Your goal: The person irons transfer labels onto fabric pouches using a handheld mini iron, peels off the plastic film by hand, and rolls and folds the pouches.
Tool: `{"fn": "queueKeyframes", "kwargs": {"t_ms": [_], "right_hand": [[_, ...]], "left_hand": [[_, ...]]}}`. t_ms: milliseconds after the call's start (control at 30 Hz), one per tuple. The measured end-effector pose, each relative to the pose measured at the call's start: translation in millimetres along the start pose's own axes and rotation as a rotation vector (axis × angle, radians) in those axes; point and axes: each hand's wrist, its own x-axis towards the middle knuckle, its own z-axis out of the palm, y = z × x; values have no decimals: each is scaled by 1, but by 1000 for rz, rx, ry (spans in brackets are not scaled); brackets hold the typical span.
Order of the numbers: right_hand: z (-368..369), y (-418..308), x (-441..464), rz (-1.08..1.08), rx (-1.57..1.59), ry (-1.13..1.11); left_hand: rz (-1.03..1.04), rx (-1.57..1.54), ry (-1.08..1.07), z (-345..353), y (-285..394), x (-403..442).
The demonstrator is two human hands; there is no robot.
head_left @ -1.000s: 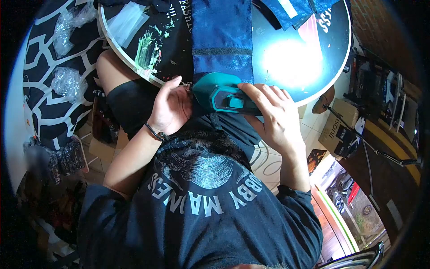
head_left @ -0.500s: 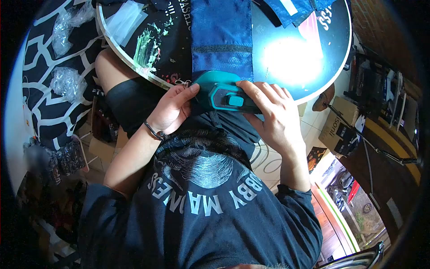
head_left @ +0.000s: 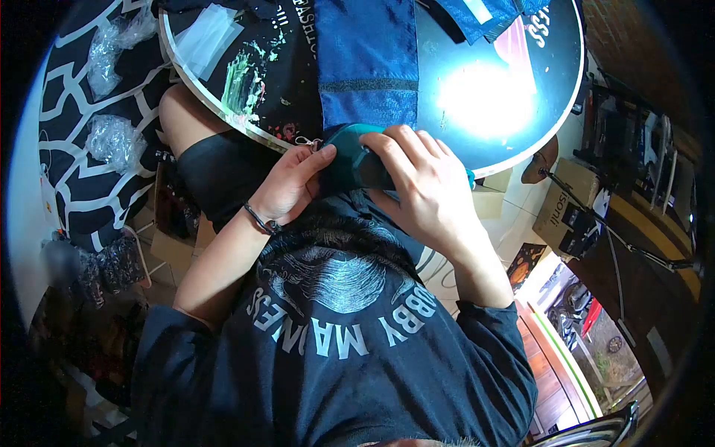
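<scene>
A teal and black handheld device point(head_left: 348, 143) is between my two hands at the near edge of the round table. My right hand point(head_left: 426, 182) is wrapped over its body, covering most of it. My left hand point(head_left: 294, 179) is closed at the device's left end, thumb on top; its lower fingers are hidden. Just beyond the device lies a long blue fabric strip point(head_left: 369, 45) with a dark band across it. The kind of device cannot be made out.
The round black table point(head_left: 439, 123) has a bright glare on its right side. Translucent sheets point(head_left: 205, 39) and green-pink smears lie at its left. More blue fabric point(head_left: 477, 16) is at the back right. Clear plastic wrap point(head_left: 115, 143) lies on the patterned cloth, and a cardboard box point(head_left: 558, 201) stands right.
My right hand has shifted left and wrapped over the device, now covering its teal button. My left hand stays at the device's left end, almost unmoved.
</scene>
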Motion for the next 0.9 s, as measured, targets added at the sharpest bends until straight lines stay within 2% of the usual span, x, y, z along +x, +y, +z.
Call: {"fn": "queueKeyframes", "kwargs": {"t_ms": [300,533,633,700,733,800,833,900], "right_hand": [[-2,-2,7,17,-12,-13],[-4,-8,8,27,-40,1],[-7,-12,9,37,-54,-13],[-9,-14,9,41,-62,-16],[-9,-15,8,41,-61,-13],[-10,-16,9,37,-61,-9],[-10,-16,8,37,-69,-8],[-9,-17,8,38,-76,-8]], "left_hand": [[10,-146,-257,-13,2,2],[6,-163,-180,-12,-2,1],[-42,-266,-161,-10,0,0],[-5,-489,-453,-18,1,2],[-4,-489,-453,-23,-3,5],[40,-628,-615,-26,-7,10],[40,-628,-615,-22,-4,6],[-52,-427,-374,-13,2,-3]]}}
